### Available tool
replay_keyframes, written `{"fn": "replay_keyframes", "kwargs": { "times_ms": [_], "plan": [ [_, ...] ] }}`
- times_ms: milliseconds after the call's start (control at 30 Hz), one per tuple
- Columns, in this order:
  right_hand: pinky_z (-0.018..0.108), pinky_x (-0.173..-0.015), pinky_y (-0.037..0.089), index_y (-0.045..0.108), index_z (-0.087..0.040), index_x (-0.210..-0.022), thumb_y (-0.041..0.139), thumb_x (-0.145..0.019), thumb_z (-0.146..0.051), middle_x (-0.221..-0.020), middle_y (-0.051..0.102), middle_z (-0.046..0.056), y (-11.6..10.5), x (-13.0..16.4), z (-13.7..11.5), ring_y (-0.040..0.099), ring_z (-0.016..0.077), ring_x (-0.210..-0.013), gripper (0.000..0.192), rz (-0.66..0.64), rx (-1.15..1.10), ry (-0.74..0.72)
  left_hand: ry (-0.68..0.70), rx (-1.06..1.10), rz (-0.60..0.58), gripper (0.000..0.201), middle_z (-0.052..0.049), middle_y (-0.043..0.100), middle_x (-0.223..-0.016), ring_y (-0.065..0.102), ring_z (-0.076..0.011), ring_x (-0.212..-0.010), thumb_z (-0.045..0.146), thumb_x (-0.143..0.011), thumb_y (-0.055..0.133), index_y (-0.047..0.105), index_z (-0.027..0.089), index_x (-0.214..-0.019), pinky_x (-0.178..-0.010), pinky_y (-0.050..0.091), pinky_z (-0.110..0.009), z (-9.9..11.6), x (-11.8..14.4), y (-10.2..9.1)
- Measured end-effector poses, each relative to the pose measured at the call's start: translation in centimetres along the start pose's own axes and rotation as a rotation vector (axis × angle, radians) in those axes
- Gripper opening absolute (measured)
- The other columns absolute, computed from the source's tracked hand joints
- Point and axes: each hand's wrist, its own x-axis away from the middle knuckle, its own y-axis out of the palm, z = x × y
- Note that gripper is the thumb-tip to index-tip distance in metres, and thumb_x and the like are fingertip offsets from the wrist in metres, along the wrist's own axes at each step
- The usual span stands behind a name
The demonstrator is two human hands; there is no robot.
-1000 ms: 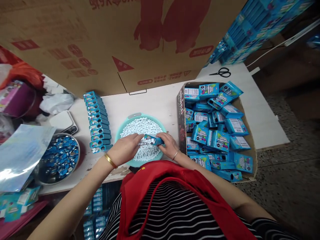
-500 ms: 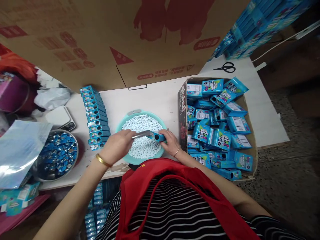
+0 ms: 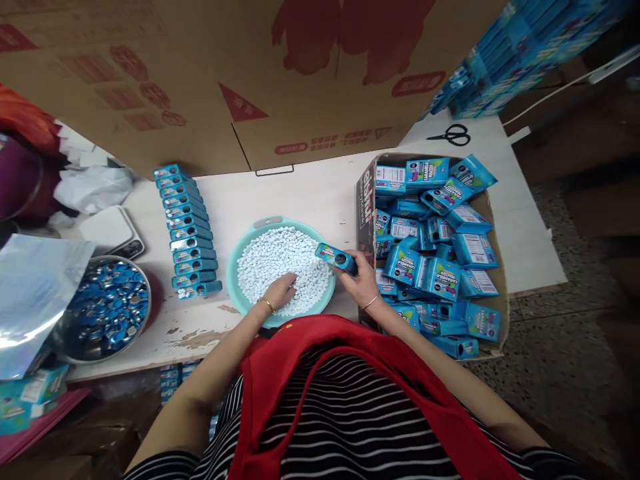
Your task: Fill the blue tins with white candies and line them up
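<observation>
Candy tin [image 3: 337, 258] pinched in R hand [image 3: 361, 280] | L hand [image 3: 280, 292] palm-down, fingers curled in pellets [image 3: 280, 257], basin [image 3: 240, 257]

White lettering runs up the dark side wall of the open cardboard box [image 3: 365, 200] right of centre, too distorted to read surely. The blue cartons [image 3: 427, 172] inside carry small brand print, illegible here. Red warning marks and characters on the big brown cardboard sheet [image 3: 240, 107] across the top are unreadable.
</observation>
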Motion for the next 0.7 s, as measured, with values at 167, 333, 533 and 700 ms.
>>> {"fn": "replay_keyframes", "kwargs": {
  "times_ms": [167, 333, 533, 700],
  "plan": [
    [0.04, -0.086, 0.051, 0.053, -0.021, -0.111, 0.061, -0.082, -0.031, -0.103, 0.064, 0.008, -0.1, 0.1, 0.5, 0.062, 0.0248, -0.096, 0.031, -0.025, 0.03, -0.038, 0.1, 0.113, 0.104, 0.028, -0.008, 0.063, -0.107, 0.06, -0.0174, -0.092, 0.025, -0.09, 0.047, 0.054, 0.018, -0.116, -0.086, 0.047, -0.032, -0.4, 3.6, -5.2],
    [0.044, -0.089, 0.05, 0.054, -0.02, -0.111, 0.055, -0.078, -0.018, -0.107, 0.064, 0.01, 1.0, -0.3, 0.2, 0.06, 0.0272, -0.101, 0.033, -0.085, 0.105, -0.232, 0.24, 0.056, 0.195, 0.026, -0.008, 0.063, -0.104, 0.059, -0.0178, -0.094, 0.027, -0.094, 0.044, 0.053, 0.018, -0.116, -0.083, 0.048, -0.032, 1.7, 6.8, -11.6],
    [0.046, -0.093, 0.049, 0.053, -0.019, -0.114, 0.052, -0.076, -0.012, -0.113, 0.064, 0.012, 3.1, -0.3, -0.6, 0.058, 0.0277, -0.106, 0.039, -0.155, 0.123, -0.337, 0.227, -0.246, 0.06, 0.024, -0.01, 0.064, -0.105, 0.06, -0.0222, -0.098, 0.021, -0.092, 0.042, 0.054, 0.016, -0.112, -0.084, 0.05, -0.036, 6.4, 7.0, -15.7],
    [0.049, -0.099, 0.045, 0.053, -0.019, -0.116, 0.052, -0.077, -0.013, -0.114, 0.063, 0.012, 3.8, 0.0, -0.7, 0.057, 0.0275, -0.108, 0.04, -0.186, 0.116, -0.37, 0.049, -0.536, -0.068, 0.029, -0.011, 0.065, -0.095, 0.062, -0.0244, -0.088, 0.01, -0.088, 0.04, 0.053, 0.013, -0.113, -0.071, 0.05, -0.036, 11.0, 6.8, -17.1]
  ]
}}
